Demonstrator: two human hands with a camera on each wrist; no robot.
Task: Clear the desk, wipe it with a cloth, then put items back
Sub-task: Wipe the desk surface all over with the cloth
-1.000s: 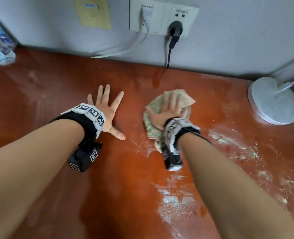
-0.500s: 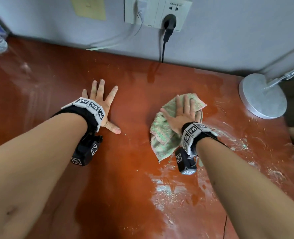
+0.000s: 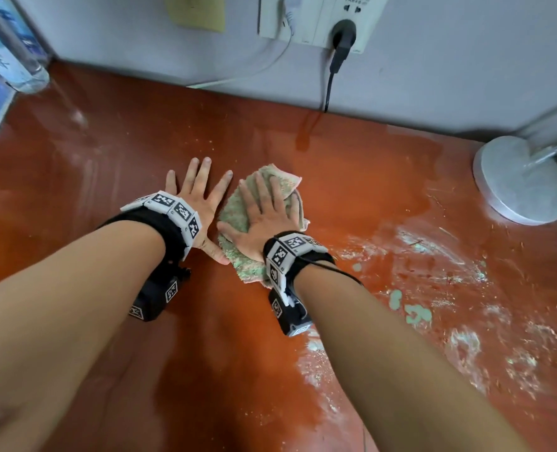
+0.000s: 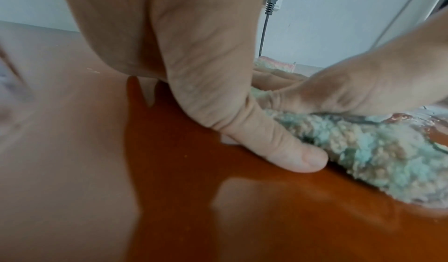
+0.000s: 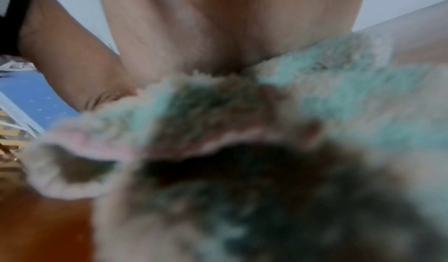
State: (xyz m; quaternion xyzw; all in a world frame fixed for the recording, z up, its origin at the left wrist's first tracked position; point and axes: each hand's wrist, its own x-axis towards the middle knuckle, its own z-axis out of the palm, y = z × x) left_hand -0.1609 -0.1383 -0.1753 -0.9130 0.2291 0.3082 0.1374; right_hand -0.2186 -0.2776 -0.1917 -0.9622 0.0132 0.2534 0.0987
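R hand (image 3: 265,220) is pressing flat, fingers straight & spread, on the green cloth (image 3: 238,207) mid-desk (image 3: 352,197); L hand (image 3: 198,203) is lying open, palm down on bare wood just beside it, thumb touching the cloth edge. Farther back, a lamp base (image 3: 520,181) is sitting at the right & a black plug (image 3: 342,37) is hanging in the wall socket.

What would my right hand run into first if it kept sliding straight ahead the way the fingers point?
Probably nothing on the desk: the right hand, flat on the cloth, points at bare wet surface up to the wall, near the black cord.
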